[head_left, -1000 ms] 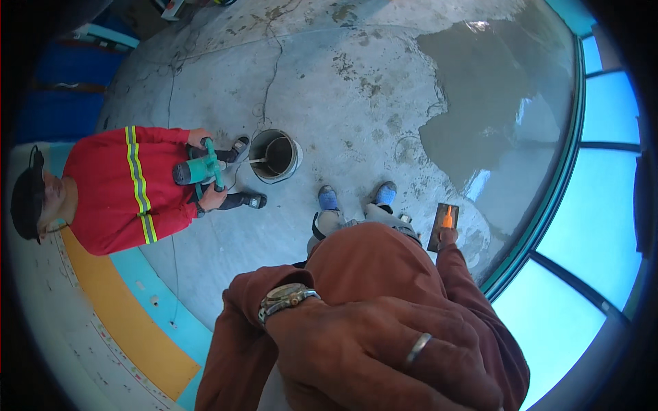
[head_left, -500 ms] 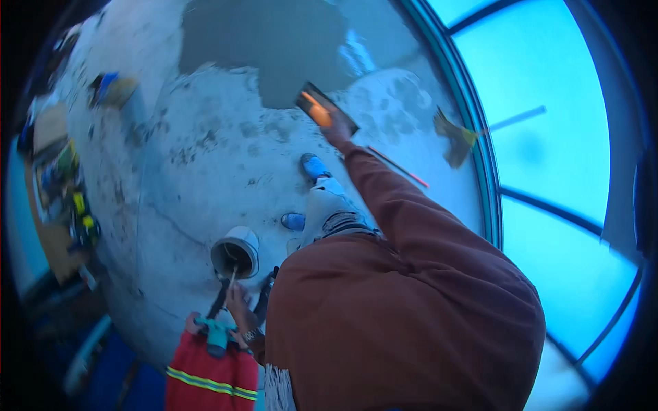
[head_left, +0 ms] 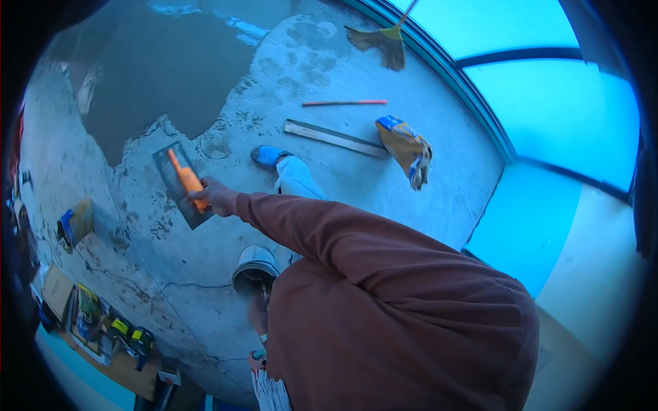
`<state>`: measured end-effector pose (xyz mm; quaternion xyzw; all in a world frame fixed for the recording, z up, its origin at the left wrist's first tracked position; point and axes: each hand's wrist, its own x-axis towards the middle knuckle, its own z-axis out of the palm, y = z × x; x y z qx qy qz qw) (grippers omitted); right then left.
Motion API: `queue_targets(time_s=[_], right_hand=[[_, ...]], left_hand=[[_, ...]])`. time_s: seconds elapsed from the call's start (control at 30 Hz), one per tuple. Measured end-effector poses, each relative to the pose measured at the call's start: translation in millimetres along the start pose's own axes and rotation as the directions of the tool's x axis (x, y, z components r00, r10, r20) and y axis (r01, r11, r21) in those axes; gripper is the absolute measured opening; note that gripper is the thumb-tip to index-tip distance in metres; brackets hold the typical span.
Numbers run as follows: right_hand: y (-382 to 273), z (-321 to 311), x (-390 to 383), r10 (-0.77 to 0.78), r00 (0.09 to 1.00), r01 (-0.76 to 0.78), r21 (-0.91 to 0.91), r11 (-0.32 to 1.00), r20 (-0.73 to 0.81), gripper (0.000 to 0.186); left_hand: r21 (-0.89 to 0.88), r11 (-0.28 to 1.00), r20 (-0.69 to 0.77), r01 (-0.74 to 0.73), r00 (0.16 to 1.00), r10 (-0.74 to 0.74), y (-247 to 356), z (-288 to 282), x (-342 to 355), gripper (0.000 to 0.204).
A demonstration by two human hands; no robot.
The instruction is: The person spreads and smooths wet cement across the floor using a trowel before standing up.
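Note:
My right hand [head_left: 218,197] is wrapped round the orange handle of a plastering trowel [head_left: 173,179]. Its flat dark blade is over the bare concrete, just nearer than the smooth wet grey patch [head_left: 171,75]. My left hand [head_left: 258,309] reaches down at the mouth of a grey bucket [head_left: 256,260]. Motion smears its fingers, and what they hold, if anything, does not show. The bucket stands beside my legs, its inside dark. My shoe [head_left: 267,156] rests on the concrete near the wet patch.
A broom [head_left: 384,44] leans by the window frame. On the right lie a red rod [head_left: 345,103], a straight board [head_left: 336,138] and a torn paper bag [head_left: 406,151]. Another bag [head_left: 77,222] stands left. Tools and boxes [head_left: 103,329] line the lower left.
My view has turned, so the floor and its objects sit differently. The trowel has swung leftward in my right hand. My left hand, earlier on a pale handle in the bucket, is now blurred.

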<state>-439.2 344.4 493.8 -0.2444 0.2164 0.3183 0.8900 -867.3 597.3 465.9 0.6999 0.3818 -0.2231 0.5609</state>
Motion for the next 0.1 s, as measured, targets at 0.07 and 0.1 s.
queue_targets(time_s=[0.07, 0.1], right_hand=[[27, -4, -16, -0.022, 1.0, 0.018, -0.239, 0.971, -0.014, 0.055], [41, -9, -19, -0.025, 0.999, 0.01, -0.461, 0.887, -0.028, 0.069]], left_hand=[[-0.191, 0.977, 0.048, 0.096, 0.995, -0.089, 57, 4, 9, 0.028], [-0.097, 0.988, -0.042, 0.122, 0.991, -0.126, 112, 20, -1, 0.032]])
